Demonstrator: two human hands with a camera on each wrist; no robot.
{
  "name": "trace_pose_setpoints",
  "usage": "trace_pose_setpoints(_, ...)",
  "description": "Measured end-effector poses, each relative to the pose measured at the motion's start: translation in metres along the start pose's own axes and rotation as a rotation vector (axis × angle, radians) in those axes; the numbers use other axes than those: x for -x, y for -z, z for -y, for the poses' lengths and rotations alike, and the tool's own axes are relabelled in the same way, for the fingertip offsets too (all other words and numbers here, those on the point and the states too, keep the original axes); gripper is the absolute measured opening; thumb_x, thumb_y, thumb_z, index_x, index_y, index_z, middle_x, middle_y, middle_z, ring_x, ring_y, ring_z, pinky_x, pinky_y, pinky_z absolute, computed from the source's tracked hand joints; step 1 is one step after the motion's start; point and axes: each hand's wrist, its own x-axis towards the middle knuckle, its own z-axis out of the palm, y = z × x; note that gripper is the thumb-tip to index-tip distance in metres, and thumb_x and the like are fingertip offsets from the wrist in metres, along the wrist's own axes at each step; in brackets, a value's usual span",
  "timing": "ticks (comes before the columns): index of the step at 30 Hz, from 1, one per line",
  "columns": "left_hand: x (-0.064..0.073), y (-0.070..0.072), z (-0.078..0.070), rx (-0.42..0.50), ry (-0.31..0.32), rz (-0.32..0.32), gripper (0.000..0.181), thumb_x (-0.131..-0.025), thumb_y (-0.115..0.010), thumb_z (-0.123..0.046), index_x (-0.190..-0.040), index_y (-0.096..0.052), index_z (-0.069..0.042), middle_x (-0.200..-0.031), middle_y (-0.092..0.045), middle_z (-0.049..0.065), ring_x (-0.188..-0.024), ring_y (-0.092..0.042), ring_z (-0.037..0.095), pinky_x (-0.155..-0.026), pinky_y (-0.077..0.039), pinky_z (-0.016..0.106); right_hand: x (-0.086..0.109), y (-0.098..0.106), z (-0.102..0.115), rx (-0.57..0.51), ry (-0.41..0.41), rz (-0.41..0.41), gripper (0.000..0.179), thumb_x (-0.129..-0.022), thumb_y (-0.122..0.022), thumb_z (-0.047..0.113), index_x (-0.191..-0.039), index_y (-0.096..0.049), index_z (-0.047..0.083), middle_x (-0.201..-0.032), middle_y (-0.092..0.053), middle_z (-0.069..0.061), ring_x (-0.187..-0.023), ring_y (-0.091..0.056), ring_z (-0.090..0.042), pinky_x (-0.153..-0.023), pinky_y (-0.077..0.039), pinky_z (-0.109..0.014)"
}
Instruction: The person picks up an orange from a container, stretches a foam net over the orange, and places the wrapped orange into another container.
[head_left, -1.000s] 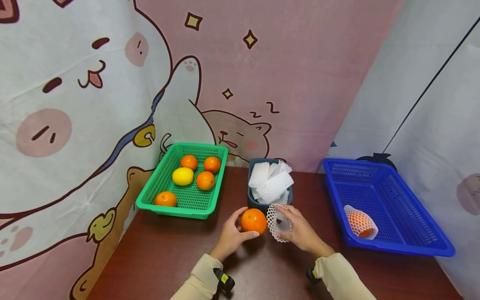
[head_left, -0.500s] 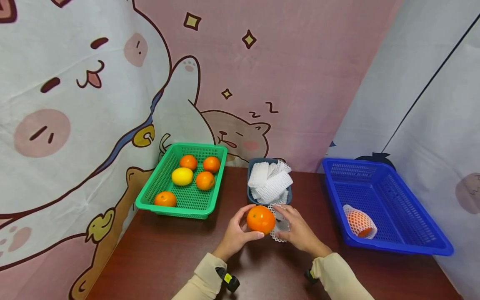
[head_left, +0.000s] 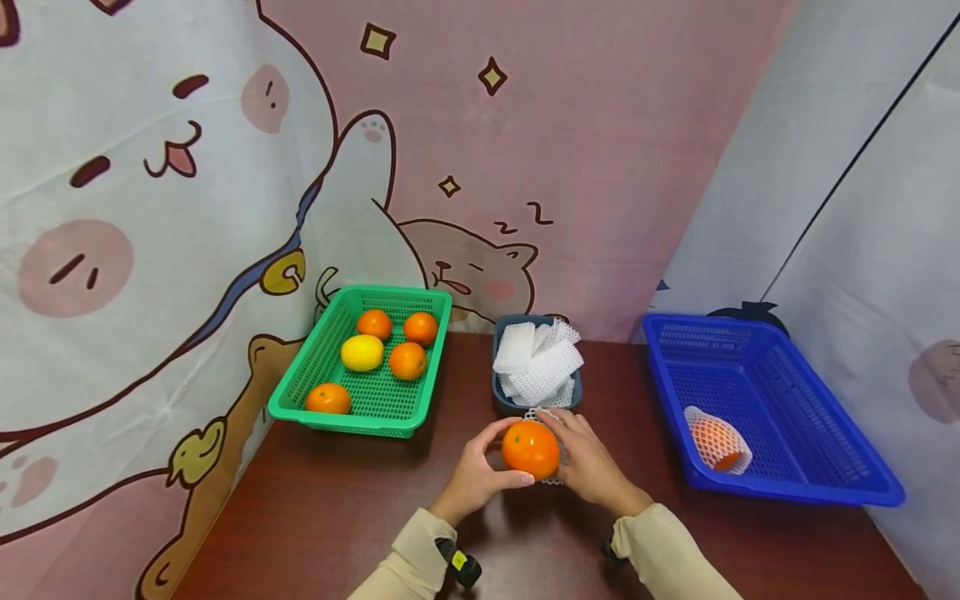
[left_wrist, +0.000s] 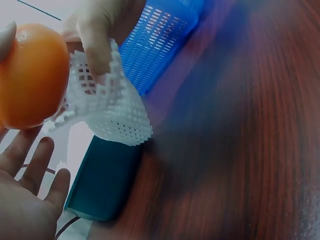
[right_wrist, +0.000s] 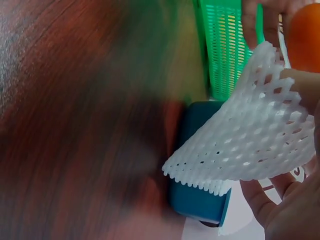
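Observation:
An orange (head_left: 531, 450) is gripped by my left hand (head_left: 478, 477) between thumb and fingers, just in front of the dark blue-grey bin. My right hand (head_left: 592, 463) holds a white foam net sleeve (right_wrist: 250, 130) with its mouth spread. In the left wrist view the orange (left_wrist: 32, 75) sits at the opening of the net sleeve (left_wrist: 107, 100), overlapping its edge. From the head camera the orange hides most of that sleeve.
A green basket (head_left: 277, 400) at left holds several oranges and a yellow lemon (head_left: 362, 353). The bin (head_left: 498, 398) contains more foam nets (head_left: 536, 367). At right, a blue basket (head_left: 795, 492) holds a net-wrapped orange (head_left: 717, 442).
My left hand has carried the orange rightward to the mouth of the net sleeve. My right hand has shifted slightly left, and the orange now covers most of the sleeve.

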Motion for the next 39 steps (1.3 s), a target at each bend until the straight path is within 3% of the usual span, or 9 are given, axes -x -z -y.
trace_pose_setpoints(5, -0.001, -0.001, -0.001, 0.014, 0.004, 0.017, 0.072, -0.077, -0.082, -0.012, -0.139, -0.046, 0.0, -0.131, -0.056, 0.01, -0.111, -0.057, 0.022, -0.095, -0.046, 0.042, -0.001, -0.001, 0.003, 0.005, 0.008, -0.011, 0.085, -0.061, -0.091, 0.012, -0.138, -0.055, 0.009, -0.134, -0.054, -0.009, -0.112, -0.049, -0.027, -0.094, -0.044, -0.052)
trace_pose_setpoints(12, 0.0, -0.002, 0.001, 0.008, 0.017, 0.006, 0.071, -0.078, -0.08, -0.009, -0.139, -0.047, 0.002, -0.13, -0.054, 0.015, -0.108, -0.058, 0.026, -0.09, -0.05, 0.043, -0.003, 0.0, 0.006, -0.024, 0.004, -0.005, 0.083, -0.063, -0.089, 0.005, -0.138, -0.054, 0.01, -0.134, -0.053, -0.008, -0.114, -0.048, -0.027, -0.097, -0.043, -0.052)
trace_pose_setpoints(16, -0.002, -0.002, 0.004, 0.024, -0.015, -0.013, 0.07, -0.077, -0.081, -0.006, -0.137, -0.048, 0.006, -0.138, -0.043, 0.023, -0.113, -0.055, 0.033, -0.093, -0.048, 0.045, -0.002, 0.001, 0.007, -0.054, 0.027, -0.006, 0.081, -0.067, -0.088, 0.007, -0.14, -0.053, 0.01, -0.135, -0.052, -0.008, -0.117, -0.047, -0.027, -0.098, -0.042, -0.053)
trace_pose_setpoints(20, -0.003, -0.001, 0.008, 0.089, -0.002, -0.01, 0.071, -0.077, -0.08, -0.004, -0.137, -0.045, 0.007, -0.146, -0.03, 0.027, -0.117, -0.052, 0.037, -0.095, -0.047, 0.046, -0.001, 0.001, 0.007, -0.091, 0.031, -0.003, 0.081, -0.069, -0.087, 0.007, -0.142, -0.05, 0.011, -0.137, -0.05, -0.008, -0.122, -0.045, -0.027, -0.1, -0.04, -0.054)
trace_pose_setpoints(24, -0.002, -0.001, 0.009, 0.167, 0.041, 0.017, 0.072, -0.079, -0.077, 0.0, -0.141, -0.04, 0.005, -0.142, -0.041, 0.023, -0.116, -0.054, 0.034, -0.093, -0.048, 0.046, -0.001, 0.001, 0.008, -0.125, 0.02, 0.004, 0.083, -0.07, -0.085, 0.004, -0.144, -0.048, 0.013, -0.139, -0.047, -0.007, -0.126, -0.044, -0.028, -0.102, -0.038, -0.054)
trace_pose_setpoints(29, -0.003, -0.002, 0.009, 0.194, 0.064, 0.024, 0.07, -0.08, -0.075, 0.002, -0.14, -0.039, 0.003, -0.134, -0.052, 0.015, -0.113, -0.057, 0.027, -0.093, -0.049, 0.04, 0.0, -0.001, 0.01, -0.156, 0.02, -0.008, 0.083, -0.069, -0.081, -0.003, -0.144, -0.048, 0.015, -0.14, -0.047, -0.006, -0.124, -0.048, -0.026, -0.1, -0.04, -0.052)
trace_pose_setpoints(35, -0.003, -0.003, 0.01, 0.193, 0.047, 0.002, 0.078, -0.076, -0.077, 0.004, -0.141, -0.034, 0.006, -0.136, -0.049, 0.021, -0.116, -0.054, 0.032, -0.092, -0.049, 0.039, 0.0, -0.003, 0.011, -0.176, 0.015, -0.108, 0.07, -0.074, -0.075, -0.01, -0.138, -0.055, 0.011, -0.131, -0.056, -0.004, -0.116, -0.056, -0.023, -0.096, -0.046, -0.045)
trace_pose_setpoints(39, -0.002, -0.004, 0.011, 0.175, 0.057, -0.019, 0.087, -0.074, -0.077, 0.005, -0.147, -0.029, 0.005, -0.138, -0.045, 0.023, -0.118, -0.052, 0.035, -0.093, -0.049, 0.038, 0.0, -0.004, 0.012, -0.161, -0.035, -0.21, 0.063, -0.075, -0.074, -0.013, -0.132, -0.059, 0.007, -0.115, -0.066, -0.006, -0.098, -0.064, -0.02, -0.081, -0.054, -0.037)
